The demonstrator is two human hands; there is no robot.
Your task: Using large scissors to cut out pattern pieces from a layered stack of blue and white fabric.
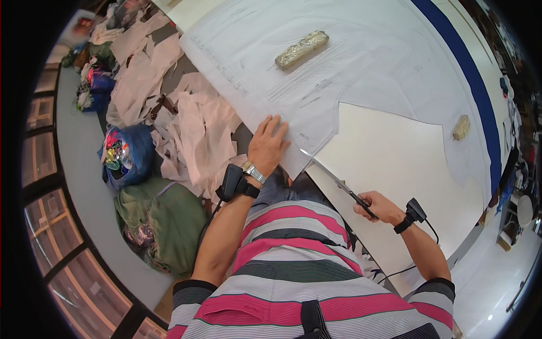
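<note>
A white table [395, 161] extends beyond the fingers, bearing marked paper [372, 73]; pale scraps [203, 127] and a blue bag [144, 151] lie left of them, framed panes [93, 285] farther left. The left fingers [275, 125] rest spread on the paper, gripping nothing. The right fingers [363, 199] grasp the scissors [343, 187], whose long axis slants toward the left fingers, tip just beside them. The paper's print is too small to read.

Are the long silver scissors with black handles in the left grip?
No, the right grip holds the scissors while the left grip lies at the edge of the white line-marked paper.
</note>
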